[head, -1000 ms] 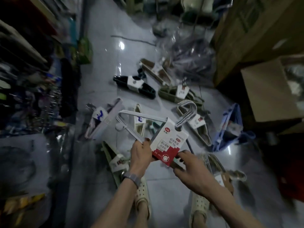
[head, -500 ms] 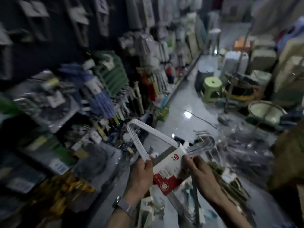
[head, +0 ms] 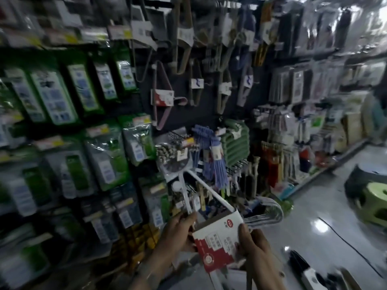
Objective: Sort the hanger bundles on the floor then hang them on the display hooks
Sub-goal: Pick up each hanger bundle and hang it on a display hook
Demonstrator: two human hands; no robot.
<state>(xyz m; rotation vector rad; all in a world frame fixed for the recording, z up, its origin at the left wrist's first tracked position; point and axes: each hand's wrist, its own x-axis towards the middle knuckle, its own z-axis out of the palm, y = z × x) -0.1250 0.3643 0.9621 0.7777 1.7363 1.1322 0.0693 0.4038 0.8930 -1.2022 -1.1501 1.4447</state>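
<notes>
Hangers, thin and white, form one hanger bundle, bound by a red and white card sleeve and held in the air low before the dark display wall. The left grip closes on the bundle beside the sleeve. The right grip holds it at the sleeve's other edge, below the curved hooks. A pink bundle hangs on the wall above. The floor is glossy grey tile, and a round green stool stands at right.
</notes>
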